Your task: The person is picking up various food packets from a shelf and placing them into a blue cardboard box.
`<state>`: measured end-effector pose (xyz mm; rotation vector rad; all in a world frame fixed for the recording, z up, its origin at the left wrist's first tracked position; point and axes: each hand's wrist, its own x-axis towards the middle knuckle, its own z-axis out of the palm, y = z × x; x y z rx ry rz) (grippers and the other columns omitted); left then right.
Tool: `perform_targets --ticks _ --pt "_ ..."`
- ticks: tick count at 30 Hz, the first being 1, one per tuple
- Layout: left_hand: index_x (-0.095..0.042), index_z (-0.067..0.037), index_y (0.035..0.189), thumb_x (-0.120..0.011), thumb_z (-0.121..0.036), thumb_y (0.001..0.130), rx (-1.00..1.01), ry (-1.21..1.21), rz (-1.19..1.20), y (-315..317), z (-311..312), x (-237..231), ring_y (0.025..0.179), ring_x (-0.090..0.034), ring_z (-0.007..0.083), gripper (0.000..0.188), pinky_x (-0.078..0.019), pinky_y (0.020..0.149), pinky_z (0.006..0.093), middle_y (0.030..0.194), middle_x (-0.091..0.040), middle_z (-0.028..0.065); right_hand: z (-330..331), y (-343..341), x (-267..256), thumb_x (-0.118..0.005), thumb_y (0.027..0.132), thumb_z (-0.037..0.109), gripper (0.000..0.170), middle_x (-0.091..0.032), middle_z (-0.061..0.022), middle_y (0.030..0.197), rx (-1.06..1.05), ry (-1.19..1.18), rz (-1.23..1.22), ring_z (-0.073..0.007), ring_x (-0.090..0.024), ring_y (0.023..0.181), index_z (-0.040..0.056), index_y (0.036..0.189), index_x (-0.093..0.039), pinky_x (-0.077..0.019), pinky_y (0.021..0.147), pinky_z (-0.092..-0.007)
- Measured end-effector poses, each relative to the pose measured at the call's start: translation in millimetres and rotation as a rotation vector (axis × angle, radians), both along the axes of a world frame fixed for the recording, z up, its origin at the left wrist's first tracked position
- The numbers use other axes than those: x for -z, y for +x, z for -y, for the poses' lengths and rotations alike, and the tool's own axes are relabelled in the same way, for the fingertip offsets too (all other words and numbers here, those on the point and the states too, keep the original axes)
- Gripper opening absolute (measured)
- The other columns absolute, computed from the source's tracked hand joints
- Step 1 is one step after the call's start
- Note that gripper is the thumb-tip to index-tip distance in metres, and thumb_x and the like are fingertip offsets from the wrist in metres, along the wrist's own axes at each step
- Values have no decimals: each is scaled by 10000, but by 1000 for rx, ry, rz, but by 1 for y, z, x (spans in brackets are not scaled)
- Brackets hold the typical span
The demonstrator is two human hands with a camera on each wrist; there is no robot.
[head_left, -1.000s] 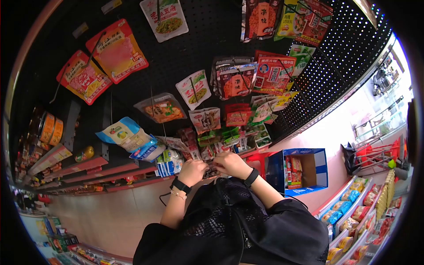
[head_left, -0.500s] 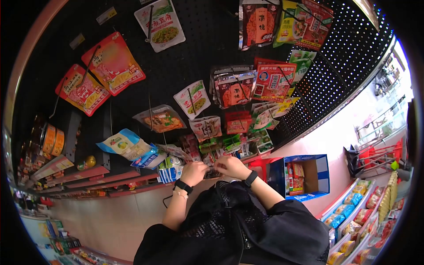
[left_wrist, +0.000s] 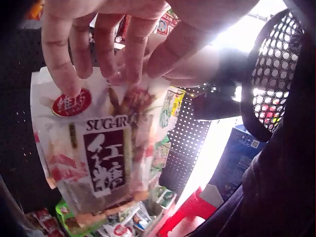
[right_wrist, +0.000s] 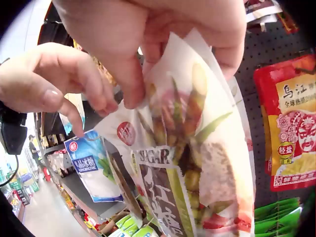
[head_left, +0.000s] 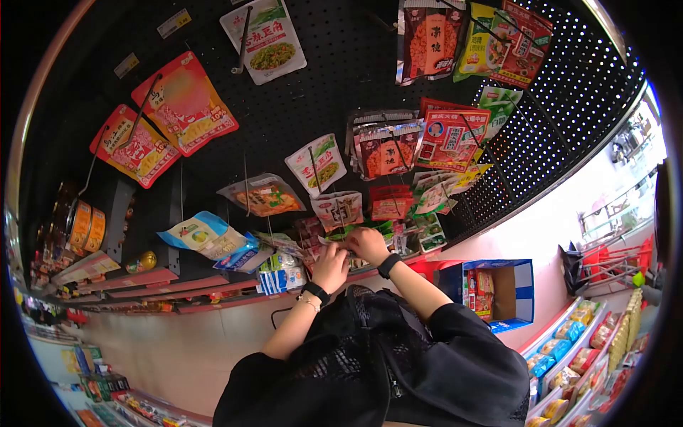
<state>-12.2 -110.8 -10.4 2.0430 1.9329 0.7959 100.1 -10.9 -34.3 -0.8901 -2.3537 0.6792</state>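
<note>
A pale sugar bag (left_wrist: 108,163) with a red oval logo hangs upright below the hands in the left wrist view. My right hand (right_wrist: 148,29) pinches the top of that bag (right_wrist: 212,153). Beside it, the left hand (right_wrist: 59,81) has loosely bent fingers at the bag's upper corner, with thumb and fingers apart. Seen from the left wrist, the left hand's fingers (left_wrist: 101,44) reach over the bag's upper front. In the head view the left hand (head_left: 331,267) and right hand (head_left: 368,245) meet; the bag between them is mostly hidden.
Packets such as a red one (head_left: 186,103) and a white one (head_left: 267,43) hang on hooks from a black pegboard (head_left: 313,92). A blue carton (head_left: 525,292) holding red packets stands at the right. Blue-and-white bags (head_left: 238,252) hang left of the hands.
Both hands have moved up towards the hanging packets and closer together, the left one also to the right. The view of the shelf has shifted slightly.
</note>
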Motion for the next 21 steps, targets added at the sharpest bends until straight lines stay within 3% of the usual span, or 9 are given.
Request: perform_targets --ticks 3,5,6,7,9,10,13,21 --pt "-482 -17 924 -507 -56 678 -7 116 -116 -5 -11 17 843 -464 261 250 -409 691 359 912 -444 115 -8 -3 9 -544 649 179 115 -541 -102 622 -1 48 9 -274 -534 596 65 656 -553 -425 530 -363" --pt "-468 -12 961 -501 -49 711 42 -460 851 -18 -30 50 709 -518 167 255 -430 574 279 843 -482 67 -11 -4 4 -549 637 163 103 -540 -100 633 39 79 -21 -272 -534 601 61 655 -549 -426 538 -362" --pt "-440 -13 1014 -484 -43 733 74 -420 906 -20 -30 59 614 -511 104 286 -414 495 220 785 -502 28 -12 -4 4 -549 637 163 103 -540 -100 633 35 78 -21 -272 -534 601 61 655 -549 -426 538 -362" --pt "-440 -13 1014 -484 -43 733 70 -419 907 -19 -33 64 614 -511 104 286 -414 495 220 785 -502 28 -13 -3 4 -551 635 154 94 -541 -95 645 39 83 -42 -267 -534 620 63 658 -548 -423 554 -360" --pt "-401 -18 1067 -474 -25 732 -53 -479 1247 -18 -38 73 639 -513 104 343 -426 503 217 817 -506 23 -15 -3 4 -552 632 146 86 -542 -89 657 39 87 -62 -262 -533 639 65 660 -547 -420 570 -357" --pt "-380 -19 1121 -454 11 747 -17 -466 1053 -19 -37 71 786 -503 113 382 -432 650 227 892 -501 41 -15 -3 6 -553 634 141 79 -543 -83 671 26 100 -60 -257 -530 658 69 665 -547 -415 586 -354" --pt "-385 -28 1120 -463 9 746 -97 -520 1197 -19 -37 65 833 -490 119 384 -430 671 225 921 -488 47 -17 -3 11 -551 640 138 72 -545 -75 688 -1 111 -66 -251 -524 685 75 672 -546 -405 607 -351" --pt "-377 -34 1119 -463 -33 775 -89 -475 1225 -16 -36 59 841 -520 130 354 -446 672 242 974 -478 46 -25 -4 16 -548 645 146 72 -543 -68 692 -81 135 -79 -240 -521 705 80 673 -542 -394 593 -350"
